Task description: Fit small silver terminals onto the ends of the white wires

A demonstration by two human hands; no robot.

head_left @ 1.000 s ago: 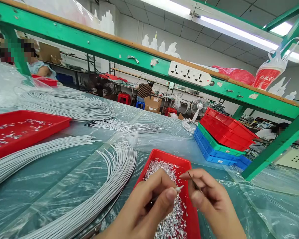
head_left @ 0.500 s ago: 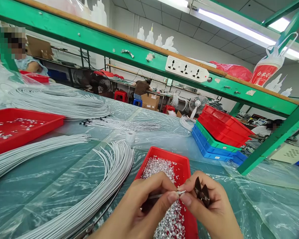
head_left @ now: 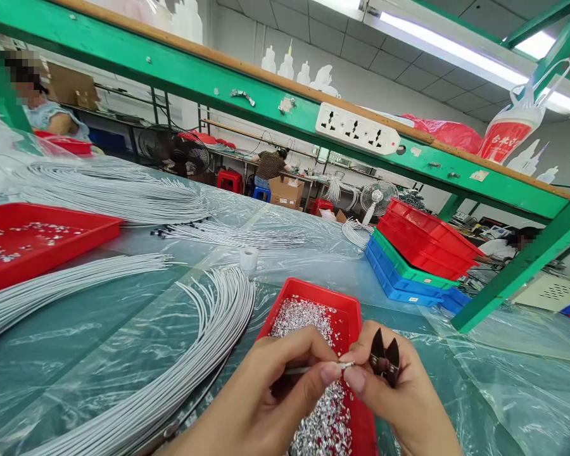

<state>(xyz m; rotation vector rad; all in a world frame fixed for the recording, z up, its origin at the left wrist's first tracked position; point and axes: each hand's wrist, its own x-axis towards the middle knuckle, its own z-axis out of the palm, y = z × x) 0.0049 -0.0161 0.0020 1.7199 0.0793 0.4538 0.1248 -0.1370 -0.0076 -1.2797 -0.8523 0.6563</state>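
My left hand [head_left: 285,386] pinches a white cable [head_left: 298,370] close to its end, thumb against forefinger. The fingertips of my right hand [head_left: 399,392] close on the tip of that same cable. A pair of dark cutting pliers [head_left: 384,358] is tucked in my right hand, its two pointed jaws spread and facing up; its handles are hidden by the palm. Both hands are above a red tray [head_left: 354,307] with many small shiny metal bits [head_left: 304,316] in it. Left of my hands lies a curved bundle of white cables [head_left: 209,342].
Another red tray [head_left: 95,233] with scattered bits stands at the left. Further cable coils [head_left: 118,193] lie behind it. A tape roll [head_left: 248,258] sits mid-table. Stacked bins [head_left: 422,247] stand at the right, near a green post [head_left: 517,272]. A green shelf beam [head_left: 266,101] crosses above.
The pliers in my right hand have turned a little and their jaws look wider apart. Both hands keep their pinch on the cable in almost the same place.
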